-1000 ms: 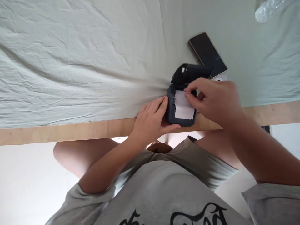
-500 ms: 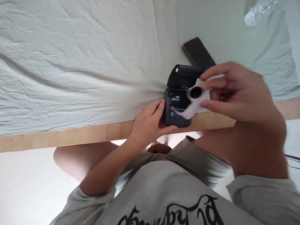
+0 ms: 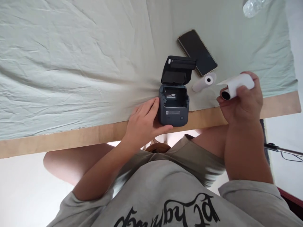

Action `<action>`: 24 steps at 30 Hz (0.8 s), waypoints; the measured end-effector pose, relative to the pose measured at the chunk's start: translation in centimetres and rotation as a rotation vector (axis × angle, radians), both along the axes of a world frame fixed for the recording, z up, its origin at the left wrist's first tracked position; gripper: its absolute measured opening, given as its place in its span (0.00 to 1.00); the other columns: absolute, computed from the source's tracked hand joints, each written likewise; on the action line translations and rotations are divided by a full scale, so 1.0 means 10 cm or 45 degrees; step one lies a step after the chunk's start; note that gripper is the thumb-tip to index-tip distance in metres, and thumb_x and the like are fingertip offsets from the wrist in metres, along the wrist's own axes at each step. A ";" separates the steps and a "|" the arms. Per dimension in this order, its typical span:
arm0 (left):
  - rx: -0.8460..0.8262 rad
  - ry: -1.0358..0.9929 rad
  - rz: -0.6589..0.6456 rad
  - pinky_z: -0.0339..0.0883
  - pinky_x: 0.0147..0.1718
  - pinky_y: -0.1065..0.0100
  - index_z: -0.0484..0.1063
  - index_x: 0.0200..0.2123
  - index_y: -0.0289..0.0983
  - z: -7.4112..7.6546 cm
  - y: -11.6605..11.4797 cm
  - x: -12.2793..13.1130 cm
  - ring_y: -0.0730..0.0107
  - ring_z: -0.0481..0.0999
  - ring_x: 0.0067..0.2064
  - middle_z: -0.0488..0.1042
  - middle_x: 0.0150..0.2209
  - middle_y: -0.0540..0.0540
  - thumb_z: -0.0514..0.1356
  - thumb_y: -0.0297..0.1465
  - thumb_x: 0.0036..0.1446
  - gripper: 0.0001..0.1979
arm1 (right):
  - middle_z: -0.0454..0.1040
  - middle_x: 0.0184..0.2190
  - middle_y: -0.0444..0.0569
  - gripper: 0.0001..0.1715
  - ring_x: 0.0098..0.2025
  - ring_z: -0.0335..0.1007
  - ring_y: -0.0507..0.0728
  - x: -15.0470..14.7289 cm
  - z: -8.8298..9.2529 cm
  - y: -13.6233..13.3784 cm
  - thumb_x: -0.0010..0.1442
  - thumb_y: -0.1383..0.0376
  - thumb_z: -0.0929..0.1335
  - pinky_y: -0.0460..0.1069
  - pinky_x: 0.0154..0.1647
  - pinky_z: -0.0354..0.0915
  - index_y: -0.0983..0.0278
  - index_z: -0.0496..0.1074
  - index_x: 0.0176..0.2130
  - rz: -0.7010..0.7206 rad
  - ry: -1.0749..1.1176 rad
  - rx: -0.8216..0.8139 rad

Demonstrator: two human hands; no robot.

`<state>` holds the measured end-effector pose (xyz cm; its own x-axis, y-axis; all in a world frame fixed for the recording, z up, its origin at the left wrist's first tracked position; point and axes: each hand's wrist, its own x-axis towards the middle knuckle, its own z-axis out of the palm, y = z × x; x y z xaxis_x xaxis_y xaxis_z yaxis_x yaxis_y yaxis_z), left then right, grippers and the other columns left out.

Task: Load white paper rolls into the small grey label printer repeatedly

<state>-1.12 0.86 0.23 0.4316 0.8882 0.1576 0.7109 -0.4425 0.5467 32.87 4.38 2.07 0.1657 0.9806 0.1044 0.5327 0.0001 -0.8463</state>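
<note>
A dark blue-grey portable thermal printer [image 3: 174, 118] stands at the table's front edge with its lid [image 3: 178, 69] raised. Its paper compartment shows no roll inside. My left hand [image 3: 143, 121] braces the printer, fingers against its left side and thumb along the front. To the right, my right hand [image 3: 246, 102] is closed around a white paper roll [image 3: 241, 83] with a dark core, held tilted above the table; a loose paper end sticks out to the left. Between printer and right hand, a second, slimmer white paper roll [image 3: 200, 84] lies on the cloth.
A black smartphone [image 3: 199, 52] lies behind the printer. At the far right back is a clear plastic bottle [image 3: 253, 8], partly out of view. A wrinkled pale green cloth [image 3: 82, 69] covers the table up to its bare wooden edge [image 3: 71, 135].
My right hand has drawn the white paper roll away from the printer's compartment to the right. The slimmer roll on the cloth now shows. My left hand stays on the printer.
</note>
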 end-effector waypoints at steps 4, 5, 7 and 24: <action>0.032 0.022 -0.009 0.71 0.62 0.51 0.65 0.69 0.27 0.00 0.00 0.01 0.43 0.76 0.65 0.73 0.65 0.28 0.63 0.57 0.64 0.45 | 0.63 0.40 0.42 0.38 0.35 0.66 0.54 0.03 -0.14 0.04 0.40 0.62 0.71 0.57 0.36 0.71 0.50 0.57 0.51 -0.207 0.312 0.130; 0.028 0.027 -0.007 0.71 0.62 0.51 0.65 0.69 0.28 0.00 0.00 0.01 0.43 0.76 0.65 0.73 0.65 0.28 0.63 0.57 0.64 0.45 | 0.64 0.39 0.41 0.41 0.34 0.66 0.53 0.06 -0.17 0.06 0.39 0.63 0.71 0.59 0.38 0.71 0.50 0.56 0.52 -0.218 0.226 0.174; 0.020 0.030 -0.003 0.70 0.63 0.51 0.64 0.70 0.29 -0.01 0.00 0.01 0.43 0.75 0.66 0.73 0.66 0.29 0.62 0.58 0.64 0.45 | 0.65 0.38 0.40 0.45 0.34 0.66 0.52 0.13 -0.20 0.09 0.39 0.65 0.71 0.59 0.41 0.70 0.51 0.56 0.55 -0.217 0.050 0.246; -0.027 0.039 0.022 0.69 0.64 0.50 0.64 0.71 0.34 -0.02 0.01 0.01 0.42 0.75 0.66 0.72 0.67 0.31 0.63 0.60 0.61 0.47 | 0.67 0.48 0.49 0.34 0.40 0.69 0.53 0.32 -0.40 0.19 0.51 0.71 0.71 0.54 0.39 0.68 0.58 0.67 0.57 -0.279 -0.408 0.391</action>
